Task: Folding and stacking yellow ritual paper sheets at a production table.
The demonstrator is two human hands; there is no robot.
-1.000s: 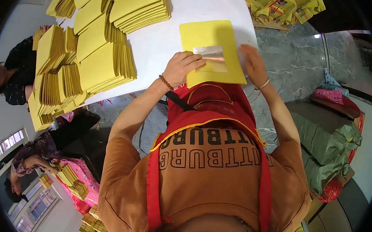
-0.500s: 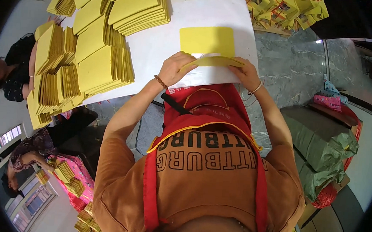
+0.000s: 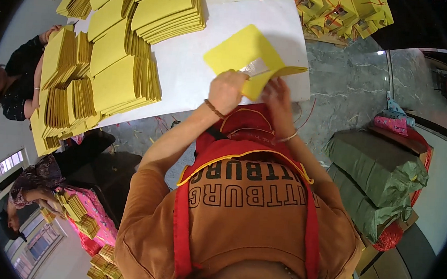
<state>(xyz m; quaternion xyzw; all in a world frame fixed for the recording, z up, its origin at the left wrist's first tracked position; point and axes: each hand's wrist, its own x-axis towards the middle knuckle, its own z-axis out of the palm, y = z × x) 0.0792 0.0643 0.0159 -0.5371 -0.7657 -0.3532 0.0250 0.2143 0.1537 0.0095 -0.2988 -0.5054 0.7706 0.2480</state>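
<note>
A person in an orange top and red apron is standing at a white table (image 3: 186,80), both hands working a yellow paper sheet (image 3: 242,55) at the table's near edge. The left hand (image 3: 227,90) is curling closed around the sheet's lower fold, fingers pinching the yellow paper, a bead bracelet showing at the wrist. The right hand (image 3: 277,94) is gripping the same folded edge just beside it, fingers pressed together on the paper, a thin bangle sitting on that wrist. The sheet is lying partly on the table and partly lifting off it, a silvery foil patch (image 3: 254,67) showing where the fold is opening. Stacks of yellow paper (image 3: 115,54) are crowding the table's left and far side, well apart from the hands. More yellow bundles tied with red string (image 3: 346,13) are sitting beyond the table's right corner. Green wrapped bales (image 3: 377,171) are lying on the floor to the person's right, and other people are sitting at the left.
</note>
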